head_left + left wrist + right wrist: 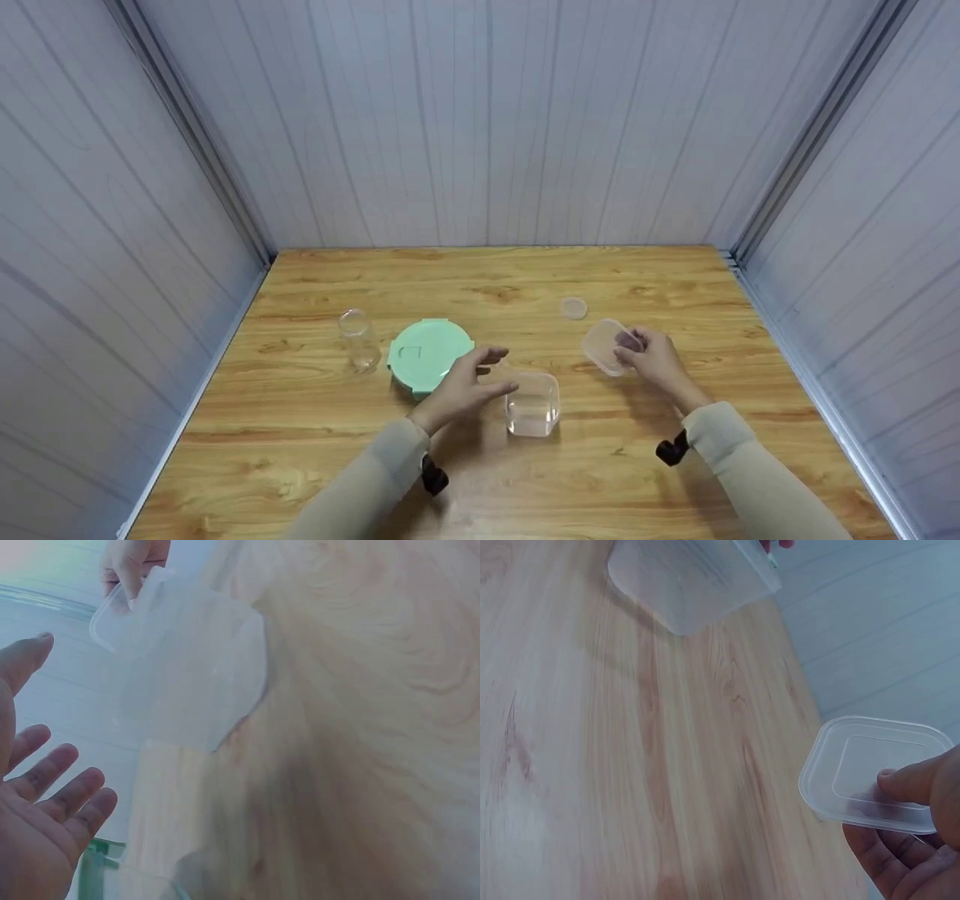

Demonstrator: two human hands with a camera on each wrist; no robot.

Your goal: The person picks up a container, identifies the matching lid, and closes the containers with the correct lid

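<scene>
1. The left hand (466,386) reached forward, fingers loosely extended and thumb apart, its grasp released.
2. The right hand (652,358) pinched a translucent square lid (602,346) near its edge, thumb on one face, fingers behind.
3. The clear square container (532,411) stood just right of the left hand's fingertips; whether it held anything could not be told.
4. A green-lidded container (429,351) stood just left of that hand, contents covered.
5. Farther left was a clear jar (360,341); a small round lid (574,307) lay beyond the right hand.

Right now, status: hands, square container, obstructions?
Right hand pinching square lid. Left hand empty, beside square container. Container uncovered. Green-lidded container close by left hand; nothing seen between lid and square container.
</scene>
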